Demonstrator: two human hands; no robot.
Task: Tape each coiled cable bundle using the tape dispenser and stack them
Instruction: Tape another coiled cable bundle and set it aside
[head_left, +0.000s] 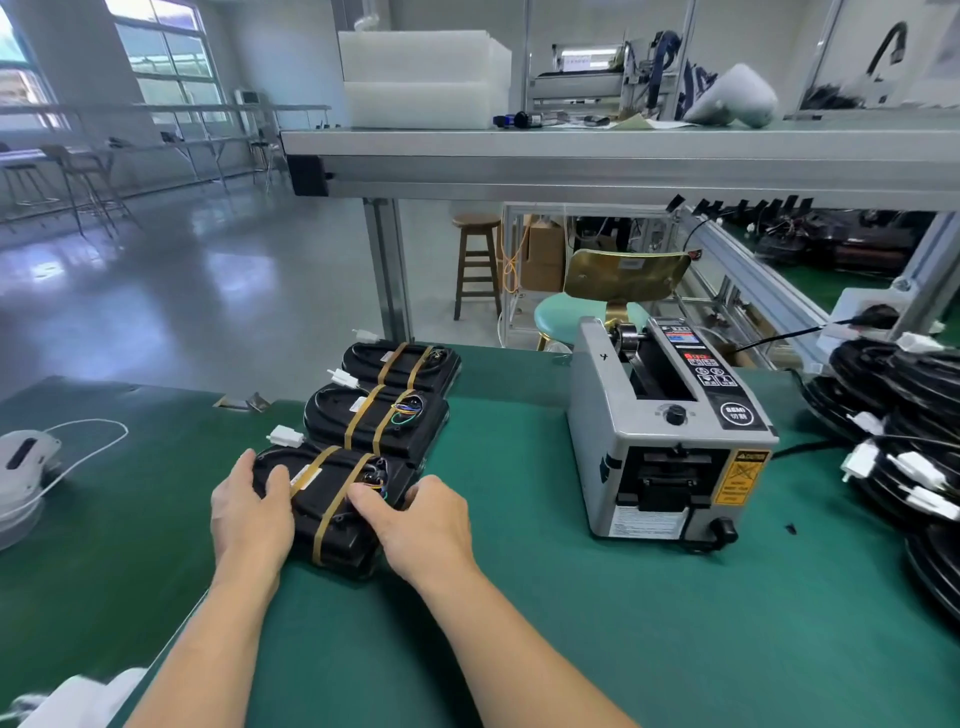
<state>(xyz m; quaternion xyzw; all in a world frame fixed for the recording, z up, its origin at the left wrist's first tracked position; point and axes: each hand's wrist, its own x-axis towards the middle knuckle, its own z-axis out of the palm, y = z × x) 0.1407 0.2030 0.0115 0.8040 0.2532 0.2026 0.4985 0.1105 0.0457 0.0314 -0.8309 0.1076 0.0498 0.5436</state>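
My left grip (249, 512) and my right grip (421, 525) both held the nearest black coiled cable bundle bound with two tan tape bands (332, 501). It lay flat on the green matted tabletop (519, 597), near and left of centre. The left grip was curled round the bundle's left end, thumb on its top and fingers over the outer edge. The right grip was curled round the right end, with the thumb pressed on top beside the right tape band and the fingers hooked over the far right edge. A white plastic connector (284, 435) stuck out at the bundle's far left corner.

Just beyond it lay a second black taped bundle with coloured wire ends showing (374, 421), and beyond that a third black taped bundle (402, 364) at the tabletop's far edge. The three made a row running from near to far, each close against the next; I could not tell whether they overlapped.

To the right, well apart from the row, stood the grey box-shaped electric tape dispenser with a yellow caution label (670, 431), its front facing me. Farther right, at the tabletop's edge, a loose heap of black cable coils with white connectors (904, 415) was piled up. At the far left edge sat a white rounded device with a thin white cord (26, 462).
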